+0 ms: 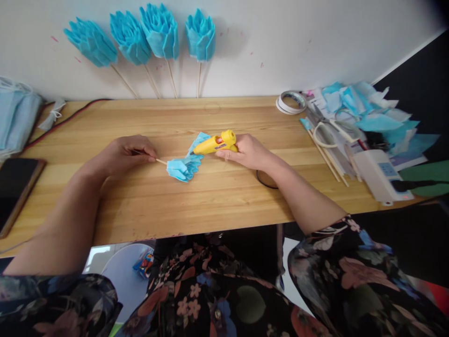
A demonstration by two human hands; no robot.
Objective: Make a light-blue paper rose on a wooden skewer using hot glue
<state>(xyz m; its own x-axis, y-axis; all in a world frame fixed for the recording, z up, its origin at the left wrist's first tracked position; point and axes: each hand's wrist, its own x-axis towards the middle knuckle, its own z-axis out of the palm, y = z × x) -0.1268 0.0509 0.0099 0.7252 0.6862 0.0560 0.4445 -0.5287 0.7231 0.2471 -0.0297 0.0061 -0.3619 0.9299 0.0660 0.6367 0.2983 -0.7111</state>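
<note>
Fingers of the left hand (128, 152) pinch a thin wooden stick (161, 161) whose far end carries a blue paper flower (183, 167), lying mid-table. The right hand (247, 150) is wrapped around a yellow glue gun (215, 143), its nozzle seemingly touching the petals, though the contact point is hard to make out. Hot glue could string onto the wooden table (210, 201) or reach fingertips if the stick rolls. Four finished blue flowers (159, 30) lean on the far wall; tape rolls (291, 102) and paper scraps (368, 117) crowd the right.
</note>
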